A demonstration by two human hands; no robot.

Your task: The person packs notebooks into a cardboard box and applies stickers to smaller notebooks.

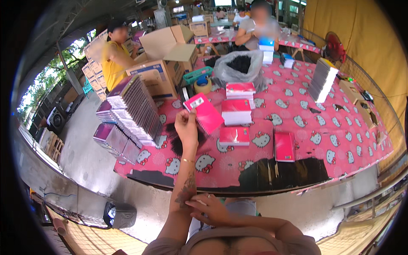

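My left hand (187, 125) pinches the edge of a pink spiral notebook (205, 114), holding it tilted above the table, with a small white label near its top. Below it lies a heap of black binding coils (182, 144), partly hidden by my wrist. My right hand (210, 209) rests across my left forearm, fingers loosely stretched and holding nothing. Right of the held notebook stand stacks of pink notebooks, a low one (234, 137) in front of a taller one (236, 112) and another (240, 91). Farther right lies a separate pink notebook (284, 146).
Tall piles of purple spiral notebooks (131, 106) line the table's left side. Behind them are an open cardboard box (155, 76), a green basket (197, 75), a tape roll (203, 85) and a plastic bag of black coils (240, 70). Two people (115, 63) (258, 32) work beyond.
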